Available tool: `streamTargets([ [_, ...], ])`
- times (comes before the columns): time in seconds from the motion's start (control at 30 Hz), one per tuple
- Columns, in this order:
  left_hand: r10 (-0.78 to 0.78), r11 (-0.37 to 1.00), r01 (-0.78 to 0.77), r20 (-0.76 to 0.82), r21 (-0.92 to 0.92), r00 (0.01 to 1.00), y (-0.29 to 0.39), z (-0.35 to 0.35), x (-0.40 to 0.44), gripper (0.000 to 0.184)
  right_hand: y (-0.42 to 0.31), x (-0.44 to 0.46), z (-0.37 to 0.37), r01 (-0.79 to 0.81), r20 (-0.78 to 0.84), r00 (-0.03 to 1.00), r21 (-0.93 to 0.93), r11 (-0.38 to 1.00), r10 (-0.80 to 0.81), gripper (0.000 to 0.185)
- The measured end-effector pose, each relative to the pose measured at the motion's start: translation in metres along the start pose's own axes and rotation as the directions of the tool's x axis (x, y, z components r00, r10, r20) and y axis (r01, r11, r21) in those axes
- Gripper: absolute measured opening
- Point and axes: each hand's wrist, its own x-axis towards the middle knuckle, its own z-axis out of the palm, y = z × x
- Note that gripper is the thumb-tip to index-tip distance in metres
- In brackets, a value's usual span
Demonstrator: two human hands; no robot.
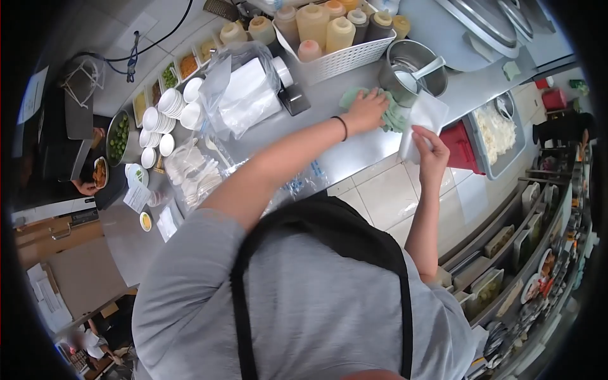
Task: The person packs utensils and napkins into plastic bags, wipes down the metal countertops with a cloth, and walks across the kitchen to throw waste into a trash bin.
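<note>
On the steel counter [323,120], my left hand [368,110] presses onto a crumpled green cloth [396,115], its fingers slightly bent over the fabric. Part of the cloth is hidden beneath it. My right hand [432,149] pinches a white, partly see-through flat piece [428,114] by its lower end, above the counter's edge; whether this is a bag or a stiff container I cannot tell. Just beyond both hands stands a round steel pot [437,82] with a white-handled utensil [425,68] leaning in it.
A white basket [345,63] of squeeze bottles stands at the back. Left of it are bagged white plastic sheets [250,95] and stacked white cups [170,102]. A tub of pale shredded food [495,136] sits at right beside a red bin [459,147]. Another person's hand [85,187] shows far left.
</note>
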Motion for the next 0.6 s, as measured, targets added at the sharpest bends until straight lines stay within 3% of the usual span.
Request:
streamTargets([
  [0.07, 0.057, 0.973, -0.068, 0.056, 0.221, 0.997, -0.002, 0.017, 0.007, 0.046, -0.004, -0.002, -0.006, -0.013, -0.024, 1.000, -0.062, 0.998, 0.011, 0.014],
  [0.1, 0.048, 0.972, -0.059, 0.055, 0.229, 0.997, -0.007, 0.025, 0.008, 0.046, -0.005, -0.002, -0.006, -0.029, -0.042, 0.999, -0.126, 0.992, 0.024, 0.014],
  [0.2, 0.122, 0.964, -0.115, -0.014, 0.238, 0.992, -0.020, 0.036, -0.014, 0.038, 0.003, -0.001, -0.003, -0.050, -0.003, 0.999, -0.090, 0.995, 0.050, 0.015],
  [0.27, 0.144, 0.986, -0.154, 0.138, 0.063, 0.980, -0.024, 0.020, -0.043, 0.030, 0.007, 0.004, 0.002, -0.048, 0.022, 0.999, -0.086, 0.995, 0.050, 0.015],
  [0.37, 0.075, 0.996, -0.068, 0.136, -0.057, 0.988, -0.026, -0.002, -0.095, 0.022, 0.006, 0.011, 0.016, -0.002, 0.103, 0.995, -0.120, 0.993, 0.014, 0.015],
  [0.5, -0.077, 0.995, 0.083, 0.112, -0.050, 0.991, -0.019, -0.018, -0.140, 0.020, -0.007, 0.025, 0.049, 0.062, 0.237, 0.970, -0.056, 0.996, -0.047, 0.014],
  [0.57, -0.118, 0.966, 0.106, -0.040, -0.237, 0.992, -0.010, -0.042, -0.152, 0.025, -0.012, 0.030, 0.069, 0.119, 0.292, 0.949, 0.004, 0.993, -0.115, 0.012],
  [0.6, -0.135, 0.966, 0.120, -0.049, -0.231, 0.990, -0.008, -0.057, -0.155, 0.025, -0.016, 0.031, 0.078, 0.126, 0.309, 0.943, 0.011, 0.992, -0.124, 0.012],
])
